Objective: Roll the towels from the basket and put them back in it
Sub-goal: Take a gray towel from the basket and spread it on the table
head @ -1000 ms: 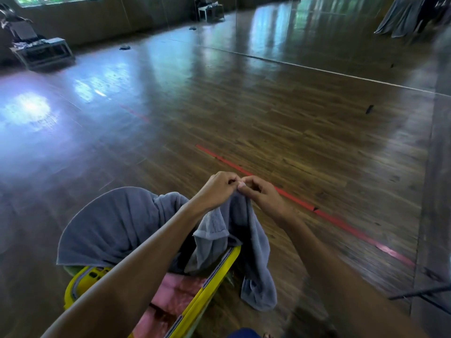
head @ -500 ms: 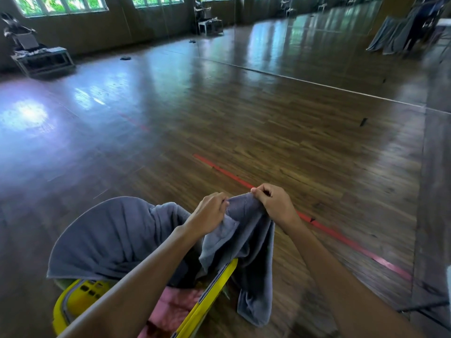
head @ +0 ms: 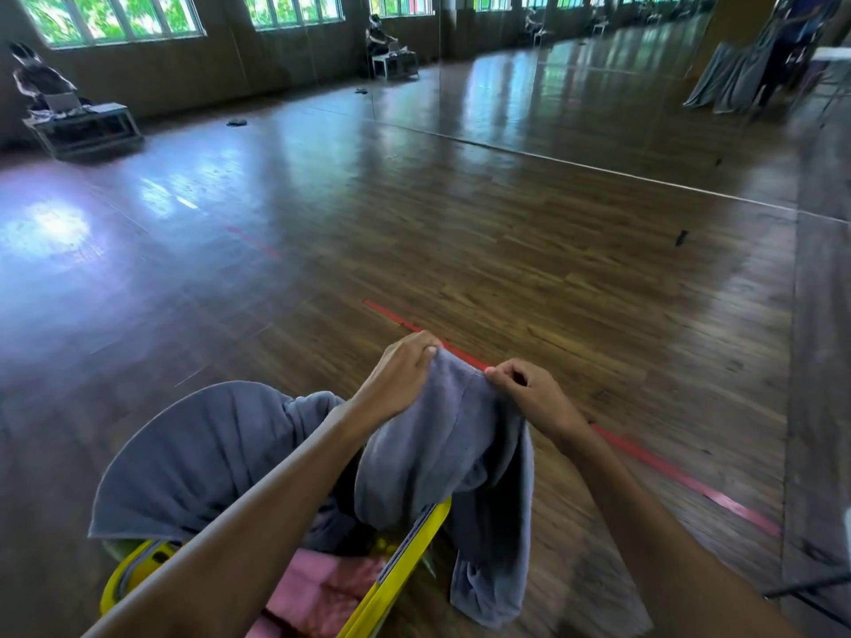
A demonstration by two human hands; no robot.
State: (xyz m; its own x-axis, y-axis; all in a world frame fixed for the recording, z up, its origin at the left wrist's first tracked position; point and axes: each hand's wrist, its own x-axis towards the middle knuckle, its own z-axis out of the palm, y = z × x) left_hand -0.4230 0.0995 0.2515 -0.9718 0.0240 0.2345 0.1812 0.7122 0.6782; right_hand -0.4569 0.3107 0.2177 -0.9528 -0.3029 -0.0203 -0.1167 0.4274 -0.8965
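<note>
Since 1 s ago, the left hand and right hand have parted, both pinching the limp grey towel edge at 12 o'clock above the basket; soft, light, best gripped by corners.

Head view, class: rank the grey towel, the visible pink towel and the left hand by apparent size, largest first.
1. grey towel, draped over the yellow basket
2. pink towel, only partly visible inside it
3. left hand, gripping the grey towel's top edge

grey towel, yellow basket, pink towel
</note>
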